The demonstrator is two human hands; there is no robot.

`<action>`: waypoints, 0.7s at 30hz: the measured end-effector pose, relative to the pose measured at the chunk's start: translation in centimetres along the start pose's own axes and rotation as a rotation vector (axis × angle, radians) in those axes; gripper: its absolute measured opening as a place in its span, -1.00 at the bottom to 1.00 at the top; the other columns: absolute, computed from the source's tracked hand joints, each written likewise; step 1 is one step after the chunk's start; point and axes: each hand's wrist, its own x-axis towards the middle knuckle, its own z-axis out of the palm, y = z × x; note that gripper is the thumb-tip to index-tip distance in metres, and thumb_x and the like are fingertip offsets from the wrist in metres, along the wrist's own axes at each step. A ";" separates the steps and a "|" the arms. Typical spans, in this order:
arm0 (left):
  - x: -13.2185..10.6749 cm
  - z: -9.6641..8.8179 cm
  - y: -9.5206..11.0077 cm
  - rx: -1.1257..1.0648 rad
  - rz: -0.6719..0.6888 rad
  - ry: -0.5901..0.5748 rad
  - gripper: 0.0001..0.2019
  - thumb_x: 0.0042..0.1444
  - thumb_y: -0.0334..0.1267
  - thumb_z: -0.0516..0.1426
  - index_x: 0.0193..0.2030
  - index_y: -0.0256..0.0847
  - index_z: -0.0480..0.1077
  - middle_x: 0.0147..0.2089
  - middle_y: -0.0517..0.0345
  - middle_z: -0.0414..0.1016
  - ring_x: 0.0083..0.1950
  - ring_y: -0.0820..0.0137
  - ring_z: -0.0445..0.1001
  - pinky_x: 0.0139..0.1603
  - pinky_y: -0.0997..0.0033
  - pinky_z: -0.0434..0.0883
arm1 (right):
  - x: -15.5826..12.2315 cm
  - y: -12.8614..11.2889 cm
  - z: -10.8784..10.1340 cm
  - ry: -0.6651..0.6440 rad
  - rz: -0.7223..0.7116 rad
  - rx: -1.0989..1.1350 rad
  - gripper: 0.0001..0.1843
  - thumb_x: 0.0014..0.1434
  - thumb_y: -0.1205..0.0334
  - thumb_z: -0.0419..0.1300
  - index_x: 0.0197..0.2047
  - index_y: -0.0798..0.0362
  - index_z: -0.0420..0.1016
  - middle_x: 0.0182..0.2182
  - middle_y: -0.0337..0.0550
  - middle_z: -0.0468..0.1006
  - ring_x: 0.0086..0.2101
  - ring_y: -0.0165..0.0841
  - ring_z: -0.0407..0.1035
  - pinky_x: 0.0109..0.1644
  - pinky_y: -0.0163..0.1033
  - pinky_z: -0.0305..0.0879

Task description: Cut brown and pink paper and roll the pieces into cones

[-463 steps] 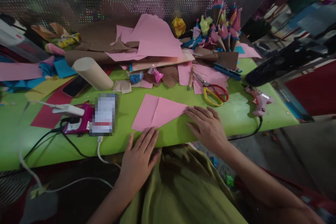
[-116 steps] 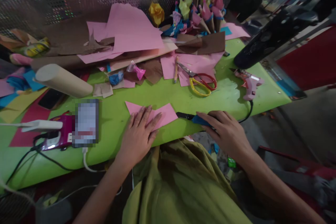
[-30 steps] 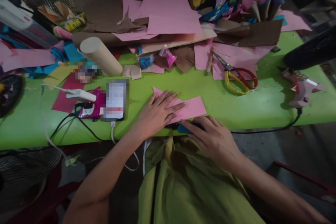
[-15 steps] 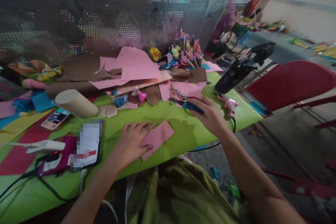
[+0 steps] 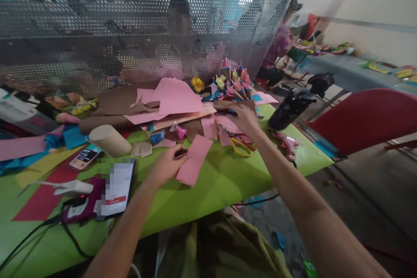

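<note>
My left hand [image 5: 171, 165] pinches the left edge of a pink sheet of paper [image 5: 197, 158], which is raised at a tilt over the green table. Farther back, my right hand [image 5: 244, 118] reaches over the paper scraps, its fingers closed around a blue-handled tool [image 5: 232, 112]. Most of that tool is hidden, so its exact kind is unclear. Below this hand lie scissors with yellow and red handles [image 5: 241, 147], on the table and the edge of some pink scraps.
Pink and brown paper sheets [image 5: 177, 100] pile up against a perforated metal panel [image 5: 130, 17]. A cardboard tube [image 5: 109, 141], a phone [image 5: 85, 156], a tablet [image 5: 119, 186] and cables are at left. At right stand a glue gun [image 5: 288, 144] and a black bottle [image 5: 289, 106].
My right hand has moved back and left with the blue-handled tool, uncovering the scissors. My left hand has gone from lying flat on the pink paper to pinching and lifting it.
</note>
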 end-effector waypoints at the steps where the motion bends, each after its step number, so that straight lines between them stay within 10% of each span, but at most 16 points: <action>1: 0.6 0.0 0.3 -0.025 0.013 0.023 -0.74 0.09 0.00 0.20 -0.27 -0.15 0.49 -0.18 0.04 0.63 -0.13 0.16 0.57 -0.11 0.25 0.42 | -0.3 -0.8 0.3 -0.051 -0.074 0.195 -0.62 0.31 0.10 0.13 0.09 0.00 0.60 0.06 0.01 0.58 0.03 -0.10 0.41 0.09 -0.09 0.30; 6: 3.4 -0.1 1.3 -0.155 0.028 0.086 -0.75 -0.02 -0.04 0.29 -0.32 -0.17 0.52 -0.25 0.06 0.61 -0.20 0.22 0.51 -0.11 0.27 0.37 | -0.7 -4.3 2.2 -0.367 -0.193 0.802 -0.61 0.04 -0.13 0.32 -0.37 0.06 0.60 -0.44 -0.20 0.54 -0.39 -0.31 0.38 -0.28 -0.23 0.29; 15: 6.0 0.0 -2.2 -0.517 -0.034 0.314 -0.67 -0.17 -0.01 0.39 -0.36 -0.20 0.55 -0.35 0.20 0.55 -0.25 0.35 0.43 -0.12 0.40 0.31 | 4.5 2.5 1.1 0.300 0.253 0.763 -0.60 0.05 -0.12 0.22 -0.33 0.09 0.53 -0.45 -0.14 0.49 -0.36 -0.25 0.39 -0.26 -0.16 0.34; 21: 5.7 0.2 -2.8 -0.673 -0.062 0.386 -0.64 -0.17 0.03 0.41 -0.35 -0.19 0.56 -0.30 0.18 0.60 -0.21 0.36 0.47 -0.09 0.42 0.35 | 3.0 3.7 -0.2 0.480 0.288 0.343 -0.36 0.01 0.12 0.30 0.17 0.11 0.46 0.12 0.22 0.48 0.06 0.04 0.35 0.12 0.11 0.26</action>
